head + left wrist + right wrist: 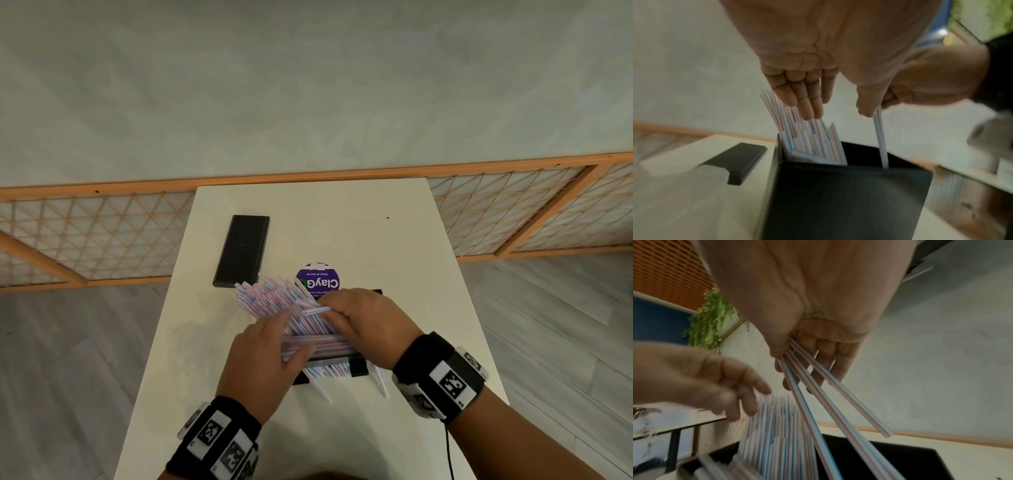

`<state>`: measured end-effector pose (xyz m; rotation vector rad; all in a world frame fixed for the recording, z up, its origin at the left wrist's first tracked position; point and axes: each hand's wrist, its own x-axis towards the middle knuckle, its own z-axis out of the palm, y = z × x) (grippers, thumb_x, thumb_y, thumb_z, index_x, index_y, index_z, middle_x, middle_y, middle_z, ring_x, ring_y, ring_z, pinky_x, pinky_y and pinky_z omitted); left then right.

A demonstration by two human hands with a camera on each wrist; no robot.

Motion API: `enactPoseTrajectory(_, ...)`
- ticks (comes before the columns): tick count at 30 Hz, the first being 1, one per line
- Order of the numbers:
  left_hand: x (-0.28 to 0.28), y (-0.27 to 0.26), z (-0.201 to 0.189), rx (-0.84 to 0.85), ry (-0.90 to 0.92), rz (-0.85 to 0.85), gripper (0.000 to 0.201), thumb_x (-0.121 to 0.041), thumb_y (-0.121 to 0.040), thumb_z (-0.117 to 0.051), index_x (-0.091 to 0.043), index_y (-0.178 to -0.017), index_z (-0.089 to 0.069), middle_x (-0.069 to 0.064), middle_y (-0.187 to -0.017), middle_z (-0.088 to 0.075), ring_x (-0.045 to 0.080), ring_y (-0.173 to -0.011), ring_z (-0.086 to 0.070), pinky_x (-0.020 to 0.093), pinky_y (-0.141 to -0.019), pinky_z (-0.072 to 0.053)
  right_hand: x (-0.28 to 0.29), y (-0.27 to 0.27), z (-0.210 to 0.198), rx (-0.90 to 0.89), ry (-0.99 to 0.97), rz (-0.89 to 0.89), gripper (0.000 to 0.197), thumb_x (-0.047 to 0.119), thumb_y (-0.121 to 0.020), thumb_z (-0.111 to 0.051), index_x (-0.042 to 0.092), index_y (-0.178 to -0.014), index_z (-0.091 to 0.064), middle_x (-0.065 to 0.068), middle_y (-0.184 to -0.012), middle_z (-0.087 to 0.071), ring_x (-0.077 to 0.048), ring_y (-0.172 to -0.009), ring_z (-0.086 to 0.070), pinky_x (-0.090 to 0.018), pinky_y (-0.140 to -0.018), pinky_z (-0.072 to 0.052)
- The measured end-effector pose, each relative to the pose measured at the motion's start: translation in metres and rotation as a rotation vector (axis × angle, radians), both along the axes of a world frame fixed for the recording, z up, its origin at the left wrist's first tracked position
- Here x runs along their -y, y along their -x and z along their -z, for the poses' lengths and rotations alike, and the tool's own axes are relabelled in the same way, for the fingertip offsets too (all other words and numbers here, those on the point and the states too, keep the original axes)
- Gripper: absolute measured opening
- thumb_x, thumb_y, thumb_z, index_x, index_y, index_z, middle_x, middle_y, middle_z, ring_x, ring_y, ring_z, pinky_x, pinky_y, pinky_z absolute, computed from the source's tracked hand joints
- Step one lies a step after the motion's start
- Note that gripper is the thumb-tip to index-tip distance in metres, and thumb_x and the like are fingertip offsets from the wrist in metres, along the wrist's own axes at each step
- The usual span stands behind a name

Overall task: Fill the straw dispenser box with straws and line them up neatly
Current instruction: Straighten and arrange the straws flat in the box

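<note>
The black straw dispenser box (358, 368) stands on the white table (342, 212), mostly hidden under both hands. A thick bundle of striped straws (270, 298) leans out of it toward the far left. My left hand (291, 339) lies with straight fingers against that bundle (812, 142), inside the box (838, 203). My right hand (346, 315) pinches a few straws (838, 410) between thumb and fingers (797, 360), and their lower ends reach into the box (890, 456). Two loose straws (322, 390) poke out at the box's near side.
The box's black lid (241, 251) lies flat at the far left of the table. A round purple tub (318, 279) sits just behind the box. The table is narrow, with floor on both sides and a wooden lattice screen (102, 236) beyond.
</note>
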<state>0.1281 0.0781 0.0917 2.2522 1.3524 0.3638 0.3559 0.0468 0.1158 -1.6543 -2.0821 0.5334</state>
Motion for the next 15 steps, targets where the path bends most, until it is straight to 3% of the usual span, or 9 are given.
enactPoseTrajectory(2, 0.004, 0.0, -0.014, 0.225, 0.198, -0.094, 0.069, -0.052, -0.085, -0.076, -0.034, -0.144, -0.045, -0.018, -0.12, -0.06, 0.004, -0.105, -0.064, 0.015, -0.084, -0.052, 0.001, 0.006, 0.009, 0.074, 0.034, -0.061, 0.03, 0.041, -0.105, -0.036, 0.024, -0.112, -0.061, 0.003, -0.098, -0.065, -0.02, -0.089, -0.06, -0.038, -0.078, -0.05)
enactPoseTrajectory(4, 0.01, 0.0, -0.022, 0.376, 0.322, -0.118, 0.066, -0.04, -0.084, -0.081, -0.039, -0.14, -0.045, -0.021, -0.116, -0.063, -0.001, -0.102, -0.067, 0.011, -0.08, -0.053, 0.002, 0.015, 0.019, 0.172, 0.045, -0.114, 0.013, 0.029, -0.104, -0.047, 0.024, -0.11, -0.057, 0.001, -0.097, -0.061, -0.024, -0.088, -0.06, -0.043, -0.075, -0.052)
enactPoseTrajectory(9, 0.017, 0.007, -0.01, 0.38, 0.249, -0.091, 0.015, -0.029, -0.094, -0.073, -0.035, -0.106, -0.066, -0.016, -0.099, -0.069, 0.006, -0.096, -0.068, 0.028, -0.081, -0.057, 0.004, 0.038, 0.037, 0.237, 0.122, -0.185, 0.011, 0.02, -0.1, -0.053, 0.02, -0.111, -0.056, -0.003, -0.106, -0.062, -0.027, -0.093, -0.064, -0.04, -0.073, -0.053)
enactPoseTrajectory(15, 0.02, 0.01, 0.012, 0.397, 0.329, -0.154, 0.009, -0.024, -0.097, -0.068, -0.032, -0.099, -0.065, -0.016, -0.093, -0.071, 0.005, -0.088, -0.069, 0.026, -0.078, -0.056, 0.0, 0.055, 0.053, 0.214, 0.171, -0.189, 0.02, 0.02, -0.102, -0.045, 0.014, -0.117, -0.057, -0.009, -0.116, -0.063, -0.031, -0.104, -0.062, -0.044, -0.086, -0.051)
